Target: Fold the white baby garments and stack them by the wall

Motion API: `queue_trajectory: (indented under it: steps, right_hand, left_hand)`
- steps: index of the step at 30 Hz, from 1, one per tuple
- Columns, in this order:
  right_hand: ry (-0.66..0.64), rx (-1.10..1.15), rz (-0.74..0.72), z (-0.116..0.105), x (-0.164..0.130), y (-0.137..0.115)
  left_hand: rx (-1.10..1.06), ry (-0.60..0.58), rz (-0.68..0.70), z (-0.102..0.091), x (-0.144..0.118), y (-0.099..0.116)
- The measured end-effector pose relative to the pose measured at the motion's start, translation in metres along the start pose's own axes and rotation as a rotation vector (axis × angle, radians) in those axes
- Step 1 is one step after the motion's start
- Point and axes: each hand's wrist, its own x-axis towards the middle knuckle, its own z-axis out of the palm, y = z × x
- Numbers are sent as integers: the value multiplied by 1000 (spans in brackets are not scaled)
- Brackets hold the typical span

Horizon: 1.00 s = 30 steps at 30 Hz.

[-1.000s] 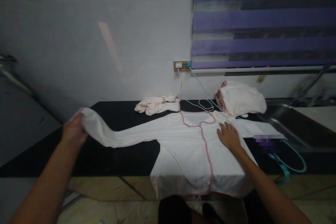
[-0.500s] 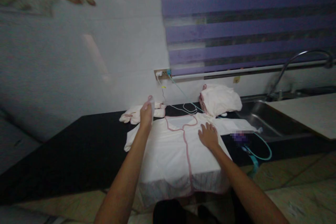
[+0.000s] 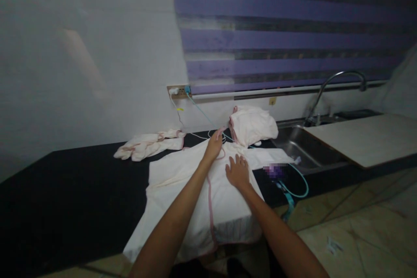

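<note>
White garment w/ pink trim (image 3: 182, 191) lies spread on the black countertop (image 3: 65, 191), front up, lower hem hanging over the near edge. Left hand (image 3: 214, 144) is at the collar area near the top of the garment, fingers pinched on a bit of pink-edged fabric; grip looks narrow, holding cloth, tho detail is blurred. Right hand (image 3: 237, 171) rests flat on the garment's chest, just right of the pink front seam, fingers spread wide, palm down, holding nothing. The two hands are near each other, left slightly farther from the camera. The garment's right sleeve (image 3: 272, 157) extends flat toward the sink (image 3: 302, 147). Second cloth, crumpled (image 3: 146, 144), lies on the counter behind and left of the garment, apart from it. Folded white bundle (image 3: 252, 125) sits by the wall just beyond the left hand, next to the sink. Wall socket (image 3: 178, 91) w/ plugs; white and teal cables (image 3: 295, 182) run down to the counter, teal one looping off the edge at right. Faucet (image 3: 339, 82) arches over the sink. Purple blind (image 3: 286, 30) above.
</note>
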Motion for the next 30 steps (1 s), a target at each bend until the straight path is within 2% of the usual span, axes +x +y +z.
queue_trajectory:
  steps: [5, 7, 9, 11, 14, 18, 21, 24, 27, 30]
  right_hand:
    - [30, 24, -7, -2, -1, -1]
    - [25, 26, -22, -3, 0, -1]
    - [19, 29, -39, -4, 0, -1]
    - [30, 43, -47, -4, 0, 0]
    - [45, 57, -56, -6, 0, 0]
    - [64, 54, -71, -6, -1, 1]
    - [78, 47, -55, -5, 1, 0]
    - [68, 47, -40, -7, 5, 0]
    - [97, 135, -69, -16, 3, 5]
    - [169, 265, -125, -32, -15, 21]
  left_hand:
    - [111, -175, -107, 35, -13, -14]
    - [159, -229, -138, 39, -20, -18]
    - [238, -252, -128, 33, -28, -21]
    - [315, -237, -99, 16, -36, -28]
    - [530, -198, -108, -26, -53, -47]
    - [1009, -140, -329, -97, -94, -78]
    - [1135, -48, -421, -138, -129, -95]
    - [1265, -33, -453, -157, -151, -104]
    - [1304, -53, -494, -158, -154, -108]
    - [1299, -59, -508, -156, -151, -109]
